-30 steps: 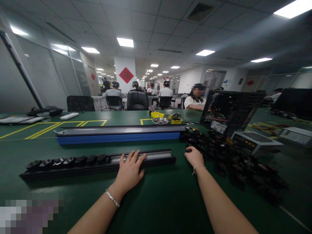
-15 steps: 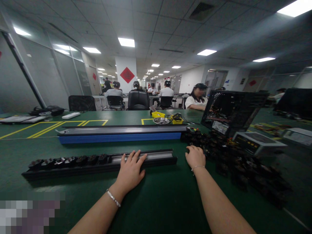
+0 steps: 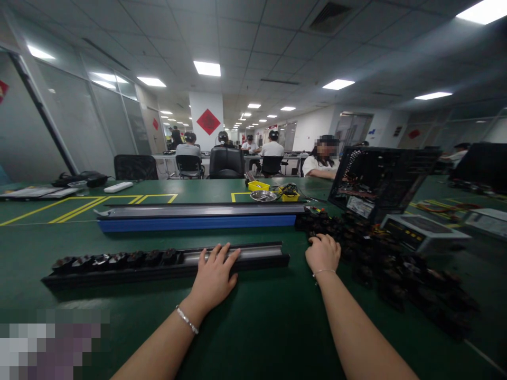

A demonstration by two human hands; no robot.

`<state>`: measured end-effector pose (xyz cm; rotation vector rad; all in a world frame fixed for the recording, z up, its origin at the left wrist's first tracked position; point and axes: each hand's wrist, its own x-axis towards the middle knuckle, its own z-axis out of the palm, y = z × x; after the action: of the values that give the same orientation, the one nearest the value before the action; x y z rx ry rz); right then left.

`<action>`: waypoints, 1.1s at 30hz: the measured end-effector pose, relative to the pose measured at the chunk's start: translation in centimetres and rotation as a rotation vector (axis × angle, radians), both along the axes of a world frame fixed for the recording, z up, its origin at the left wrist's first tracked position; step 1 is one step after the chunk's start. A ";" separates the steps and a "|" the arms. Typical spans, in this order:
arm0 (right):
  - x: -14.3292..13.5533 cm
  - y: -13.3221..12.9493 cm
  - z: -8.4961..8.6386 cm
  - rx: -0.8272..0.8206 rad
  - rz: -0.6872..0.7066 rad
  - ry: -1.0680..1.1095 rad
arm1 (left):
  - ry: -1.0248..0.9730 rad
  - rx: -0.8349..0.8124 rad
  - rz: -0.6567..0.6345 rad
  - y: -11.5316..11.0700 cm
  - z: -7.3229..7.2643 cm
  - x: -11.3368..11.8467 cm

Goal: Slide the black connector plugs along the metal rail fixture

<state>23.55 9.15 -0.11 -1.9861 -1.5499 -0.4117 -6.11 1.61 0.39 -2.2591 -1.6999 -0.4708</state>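
Note:
My left hand [image 3: 216, 277] lies with spread fingers on the bare right part of a long black channel rail [image 3: 261, 258]. Its palm faces down. Small black parts [image 3: 137, 259] sit in a row along the left part of that rail. My right hand [image 3: 324, 254] is at the near left edge of a heap of similar black parts [image 3: 356, 237]. Its fingers are curled downward, and their tips are partly hidden, so what they hold does not show. Behind the first rail lies a second one [image 3: 206, 211] with a blue front [image 3: 198, 224].
A metal bowl [image 3: 263, 196] and yellow bins [image 3: 258, 186] stand farther back. To the right are an open computer case [image 3: 380, 179] and a power supply box [image 3: 423, 232]. A person [image 3: 322, 158] sits across the green table [image 3: 269, 327]. A white device [image 3: 119, 187] lies at left.
My right hand has shifted slightly right, its fingers now against the heap. My left hand stays on the rail. The whole view has moved slightly.

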 end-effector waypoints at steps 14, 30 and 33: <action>-8.2 -1.5 0.7 -0.180 0.665 -0.074 | -0.037 0.008 -0.031 0.1 0.5 -0.2; -8.0 -1.4 0.7 -0.181 0.658 -0.065 | -0.135 0.254 0.530 1.6 0.8 -5.9; -8.1 -1.4 0.7 -0.179 0.656 -0.069 | -0.132 0.244 0.503 1.6 0.9 -5.9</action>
<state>15.48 7.70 0.60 -1.4655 -2.2192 -0.0719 -12.05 3.19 1.25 -1.5870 -2.0559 -0.6702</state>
